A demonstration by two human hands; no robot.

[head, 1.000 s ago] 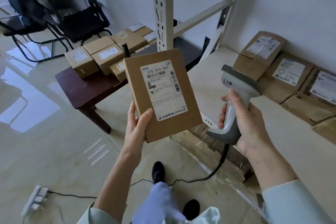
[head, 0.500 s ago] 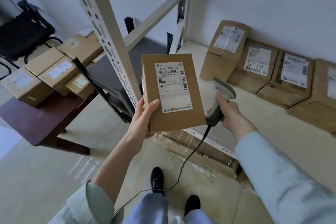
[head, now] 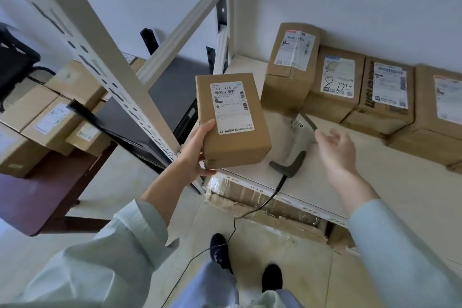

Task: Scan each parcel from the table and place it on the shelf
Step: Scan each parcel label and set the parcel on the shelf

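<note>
My left hand (head: 197, 149) grips a small brown parcel (head: 232, 120) with a white label, held upright over the front left corner of the shelf (head: 375, 182). The grey barcode scanner (head: 291, 147) lies on the shelf board just right of the parcel, its cable hanging over the front edge. My right hand (head: 336, 149) hovers beside the scanner with fingers spread, holding nothing. Several labelled parcels (head: 337, 87) stand in a row along the back wall of the shelf.
A dark brown table (head: 37, 195) at the left carries several more boxes (head: 50, 117). A slotted shelf upright (head: 100, 62) and a diagonal brace (head: 180, 30) stand between table and shelf. Wrapped cardboard (head: 270, 210) lies under the shelf. A black chair (head: 12, 65) is at far left.
My right hand has set the scanner down on the shelf and let go of it. My view and the parcel have moved closer to the shelf.
</note>
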